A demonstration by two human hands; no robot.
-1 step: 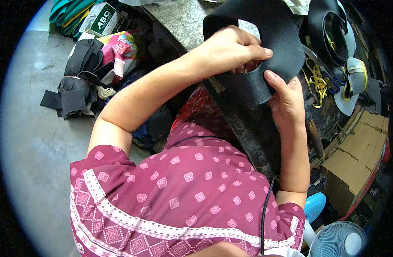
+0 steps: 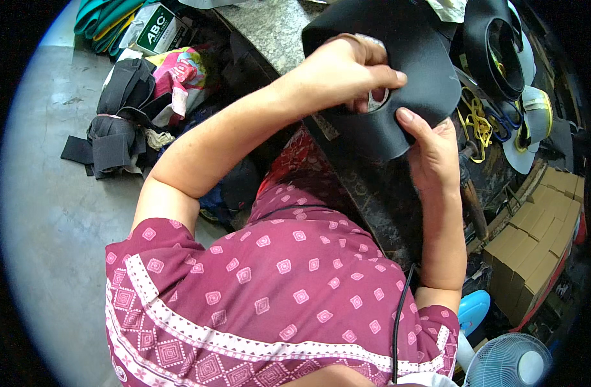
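Observation:
A large, smooth, black flexible sheet (image 2: 427, 74), leather-like, bends in a curve above the dark bench edge. My left hand (image 2: 344, 71) reaches across to its left part. The left thumb lies along the edge of an opening in the sheet, and the other fingers curl through behind it, partly hidden. My right hand (image 2: 436, 151) pinches the sheet's lower right edge, thumb on the front face and fingers behind, mostly out of sight. Pale light shows through the gap beside the left fingers.
A speckled stone slab (image 2: 273, 35) lies on the bench. To the right are coiled black bands (image 2: 495, 58), yellow cord (image 2: 477, 126), a roll of tape (image 2: 537, 113), cardboard boxes (image 2: 534, 238) and a fan (image 2: 511, 361). Black fabric bundles (image 2: 118, 142) sit on the floor at left.
The black sheet has tilted slightly and the gap in it looks narrower. My left fingers have shifted a little, while my right hand keeps nearly the same grip.

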